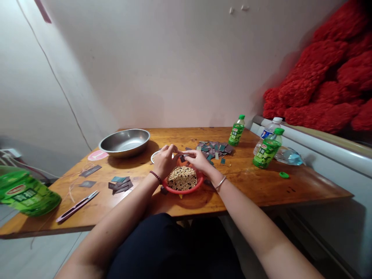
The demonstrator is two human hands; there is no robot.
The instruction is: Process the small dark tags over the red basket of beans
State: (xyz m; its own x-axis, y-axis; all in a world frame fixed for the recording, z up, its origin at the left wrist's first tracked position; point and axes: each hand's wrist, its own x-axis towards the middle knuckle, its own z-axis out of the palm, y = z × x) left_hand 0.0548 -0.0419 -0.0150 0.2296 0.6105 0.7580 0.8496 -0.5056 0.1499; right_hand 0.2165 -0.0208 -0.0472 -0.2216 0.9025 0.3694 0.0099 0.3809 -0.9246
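- The left hand [165, 161], with a dark red beaded bracelet [156, 177] at its wrist, is curled above the rim of a red plastic basket [183, 188]; whether it grips anything cannot be told from this view.
- The right hand [197, 161], with a silver bangle [221, 183] at its wrist, pinches a small dark piece [182, 158] between thumb and forefinger, just beside the left hand's fingertips.
- The basket sits on the wooden desk [261, 186] directly below both hands, filled with pale round beans [182, 178].
- Just past the hands lies a scattered heap of dark grey and teal card pieces [215, 150].
- Left of the hands are a steel basin [124, 142], a small white dish [155, 156], a small stack of dark cards [120, 185], and a craft knife [77, 206] with a purple handle.
- On the right of the desk stand two green-labelled drink bottles [236, 131] [267, 148], with a clear water bottle [269, 135] behind them and a green bottle cap [284, 175] lying nearby.
- A large green bottle [26, 192] lies tilted at the lower left.
- Red fluffy fabric [314, 81] is heaped at the upper right.
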